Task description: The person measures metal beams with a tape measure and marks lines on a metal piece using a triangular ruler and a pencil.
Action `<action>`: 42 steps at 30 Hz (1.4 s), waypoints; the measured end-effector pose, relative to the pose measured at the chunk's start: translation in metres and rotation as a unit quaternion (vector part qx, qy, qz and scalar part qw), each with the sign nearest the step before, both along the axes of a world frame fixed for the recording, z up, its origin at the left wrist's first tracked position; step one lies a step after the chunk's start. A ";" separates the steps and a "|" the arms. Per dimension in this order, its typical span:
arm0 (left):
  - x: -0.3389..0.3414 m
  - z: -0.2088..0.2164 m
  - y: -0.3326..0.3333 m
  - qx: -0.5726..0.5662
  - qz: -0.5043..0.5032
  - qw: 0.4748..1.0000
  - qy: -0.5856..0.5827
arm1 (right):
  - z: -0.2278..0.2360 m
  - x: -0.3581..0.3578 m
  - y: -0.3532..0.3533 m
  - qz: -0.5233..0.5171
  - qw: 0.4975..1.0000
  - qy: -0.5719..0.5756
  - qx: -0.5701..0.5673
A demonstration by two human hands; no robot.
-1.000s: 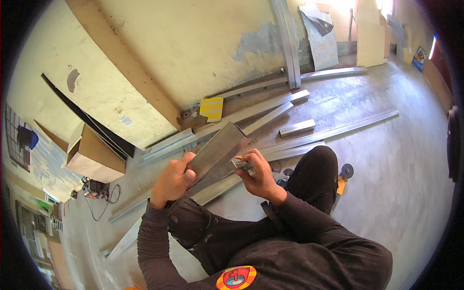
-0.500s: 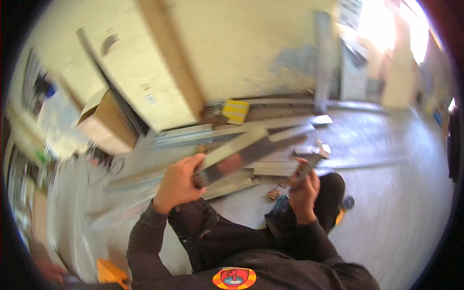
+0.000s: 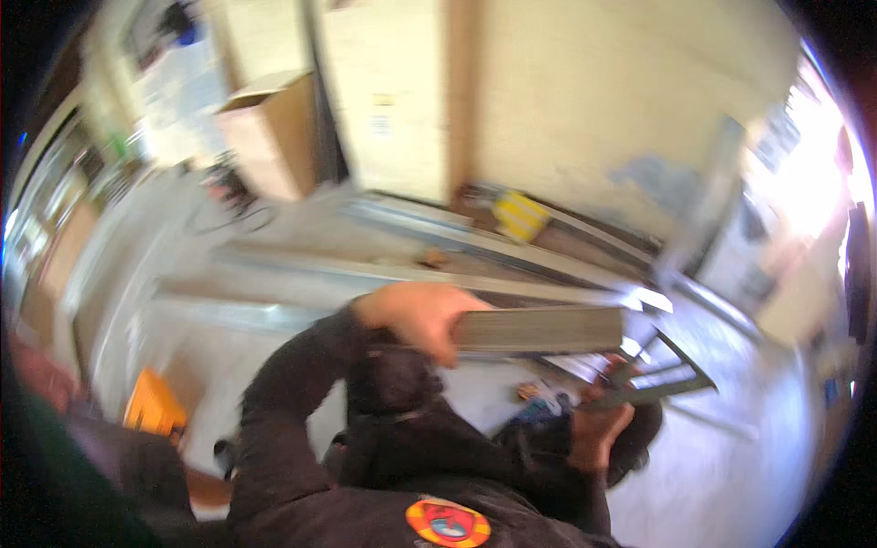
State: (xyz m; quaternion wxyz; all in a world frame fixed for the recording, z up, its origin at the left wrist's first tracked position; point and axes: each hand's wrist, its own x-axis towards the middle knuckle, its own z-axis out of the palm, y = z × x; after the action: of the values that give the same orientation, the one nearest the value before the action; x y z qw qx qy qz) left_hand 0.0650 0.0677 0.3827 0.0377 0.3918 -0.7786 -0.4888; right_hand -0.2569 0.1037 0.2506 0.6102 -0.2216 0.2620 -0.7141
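Note:
My left hand (image 3: 411,315) is closed around the left end of a grey, box-shaped length that looks like metal profile (image 3: 544,331). The piece lies nearly level across the view, above my knees. My right hand (image 3: 603,425) is lower and to the right, closed around a dark grey open metal frame (image 3: 671,388) with slim bars meeting in a pointed corner. The far end of the profile is just above and left of that frame; whether they touch is unclear. Blur and the frame's bars hide part of the right fingers.
Long metal profiles (image 3: 512,247) lie on the floor ahead, near a yellow block (image 3: 521,216) by the wall. A tall cardboard box (image 3: 274,132) stands at the far left. An orange object (image 3: 155,406) is on the floor at left. Another person's sleeve (image 3: 119,466) shows at lower left.
The view has swung, so the background sits differently. The profile in my left hand has turned from slanting upward to nearly level. The piece in my right hand now shows its open frame shape.

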 end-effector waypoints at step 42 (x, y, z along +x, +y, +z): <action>-0.103 0.049 0.083 -0.460 -0.010 0.861 -0.218 | 0.004 0.036 0.019 0.107 0.961 0.225 -0.119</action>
State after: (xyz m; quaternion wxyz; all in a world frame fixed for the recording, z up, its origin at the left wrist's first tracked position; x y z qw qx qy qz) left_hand -0.0381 0.1505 0.4318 0.0382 0.4191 -0.9069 0.0223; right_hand -0.2206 0.1228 0.2551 0.5774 -0.4740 0.2805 -0.6027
